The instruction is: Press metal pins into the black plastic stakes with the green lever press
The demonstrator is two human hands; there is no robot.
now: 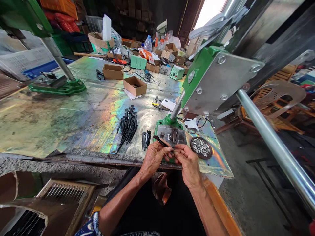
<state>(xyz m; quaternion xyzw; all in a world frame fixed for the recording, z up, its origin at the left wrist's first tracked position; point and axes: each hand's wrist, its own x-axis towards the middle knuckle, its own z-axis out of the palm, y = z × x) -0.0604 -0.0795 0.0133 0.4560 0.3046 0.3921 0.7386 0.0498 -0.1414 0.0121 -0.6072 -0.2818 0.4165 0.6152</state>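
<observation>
My left hand (155, 155) is closed around a slim black stake-like piece (161, 141), its wider head pointing up and left. At the piece's lower end, the fingertips of my right hand (188, 160) are pinched together; what lies between them is too small to make out. Both hands are at the table's front edge, just before the steel base plate (182, 135) of a green hand press (199, 75). Left of the press lie a small row of similar black pieces (146, 140) and a larger heap (128, 124). A round dish (211, 154) of small metal parts (200, 147) stands right of my right hand.
The press's long metal lever (275, 141) slopes down at the right. A second green press (57, 86) stands at the table's left. Farther back are open cardboard boxes (135, 86), a green device (138, 62) and clutter. Below left, a carton (49, 213) holds black pieces.
</observation>
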